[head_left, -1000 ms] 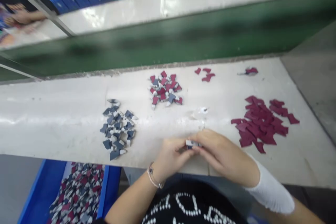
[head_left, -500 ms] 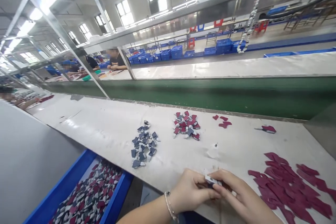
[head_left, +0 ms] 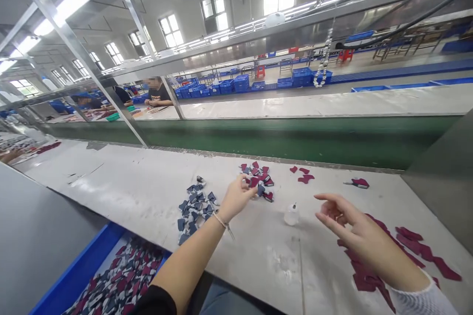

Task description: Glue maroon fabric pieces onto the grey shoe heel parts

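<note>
My left hand [head_left: 236, 198] reaches over the near-left edge of a pile of maroon and white pieces [head_left: 265, 176], thumb and fingers parted around a maroon piece; no firm grip on it shows. Below and left of that hand, dark grey-blue and white pieces [head_left: 192, 209] lie in a second pile. My right hand [head_left: 334, 211] is raised, empty, with its fingers apart, between a small translucent bottle [head_left: 291, 215] and flat maroon pieces [head_left: 364, 275], part of which it hides. A pointed tool with a maroon part [head_left: 357, 183] lies behind it.
Four-sided blue bin [head_left: 79, 273] full of mixed pieces stands below the table edge at lower left. Small maroon scraps [head_left: 305, 177] lie near the back edge. A green strip [head_left: 258, 138] runs behind the white table [head_left: 125, 192]. People sit farther off at the left.
My hands have moved apart from the small piece they held together. The left went forward and left to the maroon pile; the right rose and opened. The view has shifted slightly.
</note>
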Tool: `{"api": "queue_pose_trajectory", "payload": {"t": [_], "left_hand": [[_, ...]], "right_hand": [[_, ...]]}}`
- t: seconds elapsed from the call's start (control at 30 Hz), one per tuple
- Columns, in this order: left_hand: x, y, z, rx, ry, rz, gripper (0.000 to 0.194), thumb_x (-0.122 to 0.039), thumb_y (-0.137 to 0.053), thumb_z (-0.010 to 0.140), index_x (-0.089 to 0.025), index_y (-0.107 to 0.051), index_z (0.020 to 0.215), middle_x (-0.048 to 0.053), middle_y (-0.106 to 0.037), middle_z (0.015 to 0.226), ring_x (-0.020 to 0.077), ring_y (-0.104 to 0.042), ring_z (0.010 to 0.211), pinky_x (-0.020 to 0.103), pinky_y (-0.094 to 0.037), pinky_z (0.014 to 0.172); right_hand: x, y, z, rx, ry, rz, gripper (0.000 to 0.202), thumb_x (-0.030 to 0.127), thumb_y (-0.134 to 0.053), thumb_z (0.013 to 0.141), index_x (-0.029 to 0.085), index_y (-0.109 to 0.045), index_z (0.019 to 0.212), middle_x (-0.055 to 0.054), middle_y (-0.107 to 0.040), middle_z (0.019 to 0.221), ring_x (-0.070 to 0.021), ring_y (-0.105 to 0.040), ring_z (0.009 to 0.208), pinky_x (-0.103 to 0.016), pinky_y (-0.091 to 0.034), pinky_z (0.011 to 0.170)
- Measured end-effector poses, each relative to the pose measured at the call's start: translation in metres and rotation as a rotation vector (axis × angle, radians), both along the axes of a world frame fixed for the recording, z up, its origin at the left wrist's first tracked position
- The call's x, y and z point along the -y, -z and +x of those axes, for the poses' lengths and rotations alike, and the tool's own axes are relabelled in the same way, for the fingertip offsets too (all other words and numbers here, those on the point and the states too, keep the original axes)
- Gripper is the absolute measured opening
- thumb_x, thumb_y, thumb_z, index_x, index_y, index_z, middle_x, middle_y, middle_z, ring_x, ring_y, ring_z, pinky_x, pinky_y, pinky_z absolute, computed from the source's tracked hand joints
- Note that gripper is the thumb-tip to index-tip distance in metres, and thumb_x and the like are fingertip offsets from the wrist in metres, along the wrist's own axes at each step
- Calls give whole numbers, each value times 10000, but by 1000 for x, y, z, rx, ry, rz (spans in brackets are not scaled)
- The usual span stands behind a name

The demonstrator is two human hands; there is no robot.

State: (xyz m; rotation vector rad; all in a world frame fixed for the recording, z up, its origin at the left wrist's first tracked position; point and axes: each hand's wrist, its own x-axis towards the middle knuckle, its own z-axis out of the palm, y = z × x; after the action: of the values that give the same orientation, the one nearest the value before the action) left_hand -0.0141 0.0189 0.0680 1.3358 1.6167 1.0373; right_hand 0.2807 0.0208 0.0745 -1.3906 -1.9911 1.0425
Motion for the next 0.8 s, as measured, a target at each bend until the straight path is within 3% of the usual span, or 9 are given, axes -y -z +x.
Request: {"api": "queue_pose_trajectory", "payload": {"t": [0.13, 0.2, 0.27, 0.37, 0.5, 0.63, 0.7, 0.8], "left_hand": [[-33, 6, -12, -296, -51, -3, 589, -294, -684, 914, -179, -490, 1458, 48, -763, 903, 210, -762, 837, 304, -551, 787], [-30, 5, -22, -461, -117, -5, 604, -340, -674, 928, -246, -474, 1490, 61, -764, 1080, 210, -744, 906, 320, -532, 852], [-16, 3, -42, -623, -204, -33, 486, -374, -596, 975, -252, -530, 1440, 89, -723, 1228, 230, -721, 974, 352, -510, 905], [13, 1, -79, -823, -261, -135, 320, -322, -570, 974, -173, -670, 1239, 157, -693, 1247, 308, -675, 1109, 417, -479, 968], [36, 12, -109, -944, -174, -250, 297, -341, -660, 922, -149, -723, 1140, 175, -726, 1133, 360, -665, 1115, 465, -476, 988], [27, 20, -106, -938, -57, -247, 343, -217, -628, 919, -130, -685, 1246, 180, -742, 1168, 353, -660, 1160, 488, -477, 1037], [18, 19, -98, -891, 43, -202, 380, -133, -581, 919, -147, -667, 1289, 161, -744, 1209, 324, -659, 1191, 475, -485, 1062], [11, 20, -82, -760, 327, -109, 362, -128, -602, 928, -250, -695, 1256, 63, -748, 1257, 236, -662, 1221, 389, -496, 1109]], "right_hand": [[-16, 46, -8, 48, 33, -63, 829, 795, -603, 786, 244, -544, 1403, -118, -642, 1223, -249, -666, 885, -406, -588, 805], [-19, 63, -23, 44, 21, -89, 837, 754, -627, 751, 227, -559, 1398, -138, -642, 1251, -289, -673, 977, -440, -586, 869], [-20, 71, -39, 33, -12, -109, 759, 718, -618, 758, 226, -610, 1335, -136, -655, 1245, -319, -654, 1074, -470, -560, 953], [-19, 73, -53, 14, -70, -131, 597, 709, -575, 811, 238, -677, 1164, -108, -674, 1216, -328, -617, 1153, -478, -507, 1039], [-13, 71, -48, 12, -92, -196, 603, 754, -489, 884, 228, -625, 1146, -103, -689, 1143, -315, -642, 1093, -441, -533, 965], [-5, 65, -27, 39, -55, -259, 740, 797, -518, 870, 286, -428, 1398, -86, -686, 1220, -299, -658, 1072, -389, -552, 877], [1, 57, -17, 55, -23, -301, 730, 783, -568, 857, 326, -388, 1396, -57, -693, 1214, -277, -671, 1009, -348, -558, 820], [9, 40, -7, 1, -30, -310, 590, 718, -625, 852, 338, -479, 1279, -28, -701, 1098, -252, -679, 909, -307, -562, 769]]}}
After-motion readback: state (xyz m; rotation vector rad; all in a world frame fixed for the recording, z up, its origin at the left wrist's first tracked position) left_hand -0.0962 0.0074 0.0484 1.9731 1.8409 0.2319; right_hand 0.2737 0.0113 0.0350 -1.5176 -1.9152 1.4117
